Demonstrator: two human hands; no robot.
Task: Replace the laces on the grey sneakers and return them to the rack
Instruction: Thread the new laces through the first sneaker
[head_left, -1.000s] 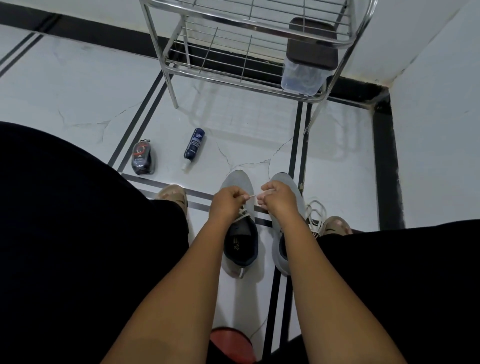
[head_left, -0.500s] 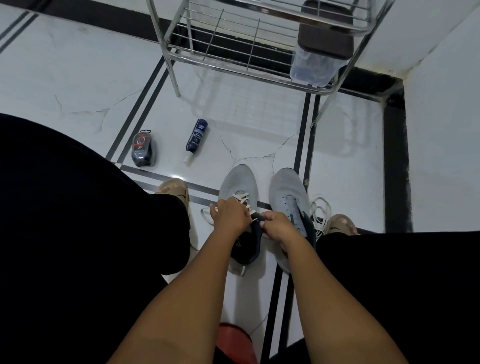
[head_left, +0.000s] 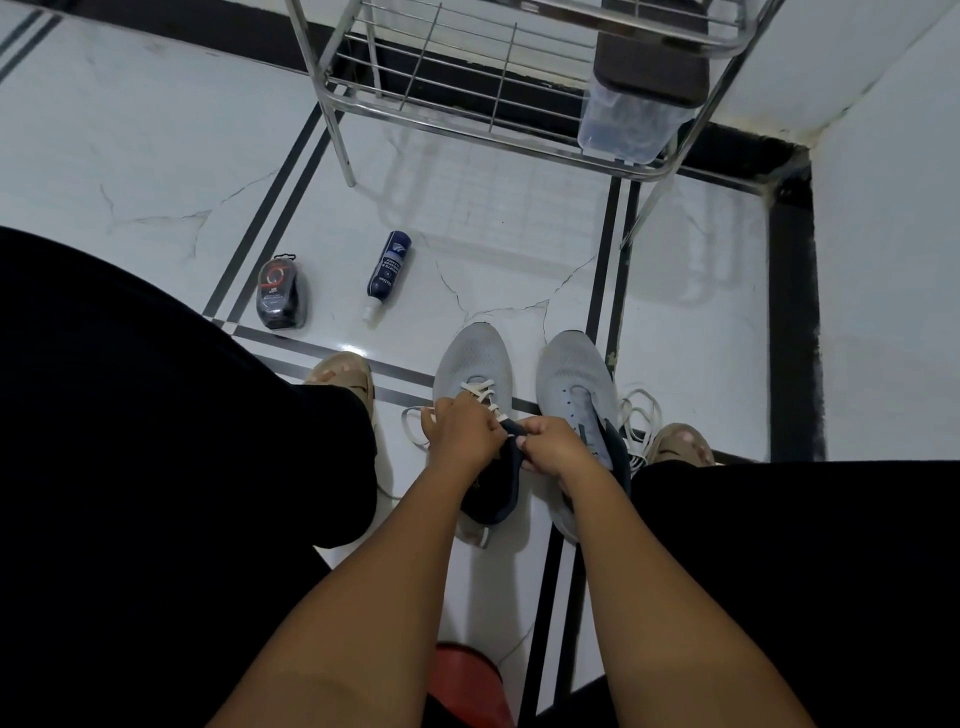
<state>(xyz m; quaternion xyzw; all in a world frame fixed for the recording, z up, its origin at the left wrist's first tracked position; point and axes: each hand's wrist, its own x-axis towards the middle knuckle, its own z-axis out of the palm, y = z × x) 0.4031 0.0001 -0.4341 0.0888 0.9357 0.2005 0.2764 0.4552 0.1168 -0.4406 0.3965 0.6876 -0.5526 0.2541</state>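
A: Fingers (head_left: 485, 423) of the left hand (head_left: 460, 434)?
B: Curled, pinching the cream lace (head_left: 480, 392) on the left grey sneaker (head_left: 470, 364), on the floor (head_left: 156, 156).
A: Right hand (head_left: 553, 447)?
B: Grips that sneaker's dark collar; the unlaced right grey sneaker (head_left: 569, 371) stands just beside, below the rack (head_left: 467, 111).

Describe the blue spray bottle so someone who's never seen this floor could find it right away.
Start at the metal rack at the top and come down its front left leg onto the white floor. The bottle lies on its side there, pale nozzle toward the person. It is slim and dark blue, unlike the squat black polish container to its left.
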